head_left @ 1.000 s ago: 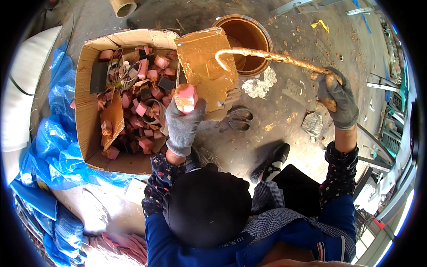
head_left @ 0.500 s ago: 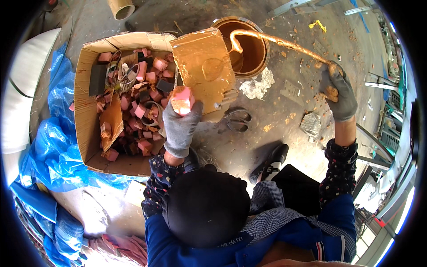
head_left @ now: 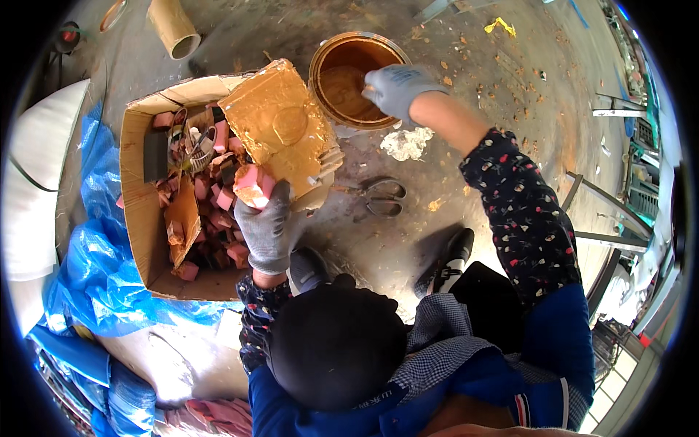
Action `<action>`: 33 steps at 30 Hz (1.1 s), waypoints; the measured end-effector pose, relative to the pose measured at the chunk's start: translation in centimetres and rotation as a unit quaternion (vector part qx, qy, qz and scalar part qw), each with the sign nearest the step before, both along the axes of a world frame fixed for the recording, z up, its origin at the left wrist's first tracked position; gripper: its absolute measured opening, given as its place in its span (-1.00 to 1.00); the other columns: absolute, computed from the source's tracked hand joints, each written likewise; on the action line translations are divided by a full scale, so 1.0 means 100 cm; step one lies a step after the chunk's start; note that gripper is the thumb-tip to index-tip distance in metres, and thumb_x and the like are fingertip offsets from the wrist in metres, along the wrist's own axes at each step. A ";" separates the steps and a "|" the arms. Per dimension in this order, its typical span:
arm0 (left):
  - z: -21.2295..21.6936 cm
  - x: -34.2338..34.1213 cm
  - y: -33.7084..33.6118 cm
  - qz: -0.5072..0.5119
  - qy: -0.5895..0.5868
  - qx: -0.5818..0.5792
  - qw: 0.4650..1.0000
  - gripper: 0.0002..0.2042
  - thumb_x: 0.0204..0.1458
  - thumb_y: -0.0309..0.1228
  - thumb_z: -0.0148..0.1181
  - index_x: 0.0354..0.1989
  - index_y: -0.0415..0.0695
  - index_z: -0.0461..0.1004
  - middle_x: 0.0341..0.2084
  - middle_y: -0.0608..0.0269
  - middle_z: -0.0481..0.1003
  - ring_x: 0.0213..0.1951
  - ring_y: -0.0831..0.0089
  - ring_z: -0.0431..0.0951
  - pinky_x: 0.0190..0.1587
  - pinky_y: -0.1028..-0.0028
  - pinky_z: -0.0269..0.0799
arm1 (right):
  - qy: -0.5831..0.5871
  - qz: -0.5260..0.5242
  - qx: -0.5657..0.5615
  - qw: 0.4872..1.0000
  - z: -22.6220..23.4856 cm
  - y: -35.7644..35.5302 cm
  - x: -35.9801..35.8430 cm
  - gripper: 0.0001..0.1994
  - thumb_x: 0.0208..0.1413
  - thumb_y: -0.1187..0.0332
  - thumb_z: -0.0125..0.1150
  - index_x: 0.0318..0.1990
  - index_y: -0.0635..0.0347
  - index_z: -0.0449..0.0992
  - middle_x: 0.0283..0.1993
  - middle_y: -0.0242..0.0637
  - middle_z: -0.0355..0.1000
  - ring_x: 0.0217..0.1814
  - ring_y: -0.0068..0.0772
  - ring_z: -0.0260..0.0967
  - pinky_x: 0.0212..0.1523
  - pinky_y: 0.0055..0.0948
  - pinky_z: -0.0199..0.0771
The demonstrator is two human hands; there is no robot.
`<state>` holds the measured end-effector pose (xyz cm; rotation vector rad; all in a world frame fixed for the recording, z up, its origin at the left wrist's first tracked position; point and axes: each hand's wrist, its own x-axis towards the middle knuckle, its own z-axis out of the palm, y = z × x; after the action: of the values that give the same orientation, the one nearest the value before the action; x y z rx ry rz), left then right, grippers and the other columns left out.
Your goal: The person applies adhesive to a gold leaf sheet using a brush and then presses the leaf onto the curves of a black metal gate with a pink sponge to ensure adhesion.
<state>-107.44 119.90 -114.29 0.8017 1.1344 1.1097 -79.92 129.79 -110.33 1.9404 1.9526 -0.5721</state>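
Plainly, the left hand [head_left: 265, 231] grips a block [head_left: 253, 187]; clothing [head_left: 455, 380] bears lettering [head_left: 376, 398].

Pink block [head_left: 253, 185], black floral sleeve [head_left: 520, 211]

Two gloved hands show, one left hand [head_left: 263, 237] and one right hand [head_left: 402, 89], with one pink block [head_left: 255, 186] in the left fingers. The floor carries one cardboard box [head_left: 135, 211] at left, one bucket [head_left: 348, 54] at far centre, one pair of scissors [head_left: 365, 192] and one tube [head_left: 169, 25] at far left. Two shoes [head_left: 453, 261] stand near; the box's pink pieces [head_left: 225, 198] are too many to count.
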 end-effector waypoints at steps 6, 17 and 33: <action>-0.023 -0.013 -0.006 -0.017 0.048 0.026 0.998 -0.83 0.05 -0.55 0.30 -0.18 -0.20 0.53 -0.35 0.44 0.51 -0.34 0.65 0.46 -0.25 0.57 0.41 | 0.209 -0.119 0.045 0.970 0.033 -0.031 0.025 -0.64 0.27 0.06 0.07 -0.05 0.16 0.57 -0.23 -0.16 0.54 -0.20 -0.25 0.48 -0.16 -0.25 0.44; -0.012 0.000 -0.002 -0.046 0.035 -0.025 0.998 -0.90 0.05 -0.54 0.29 -0.31 -0.14 0.48 -0.53 0.52 0.43 -0.49 0.76 0.37 -0.46 0.65 0.27 | 0.497 -0.348 0.165 0.778 0.115 -0.125 0.050 -0.66 0.31 0.23 0.11 0.05 0.35 0.46 -0.51 -0.57 0.27 -0.52 -0.78 0.09 -0.50 -0.66 0.05; -0.025 -0.002 -0.006 -0.041 0.000 -0.035 0.999 -0.86 0.09 -0.52 0.29 -0.18 -0.19 0.54 -0.42 0.50 0.48 -0.44 0.70 0.43 -0.33 0.63 0.41 | 0.525 -0.346 0.222 0.745 0.098 -0.127 0.078 -0.64 0.29 0.21 0.16 0.11 0.26 0.45 -0.23 -0.42 0.43 -0.35 -0.66 0.30 -0.36 -0.58 0.32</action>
<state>-107.67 119.25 -116.81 0.7867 1.1245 0.9963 -72.10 117.12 -100.50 3.1110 1.8679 -1.8950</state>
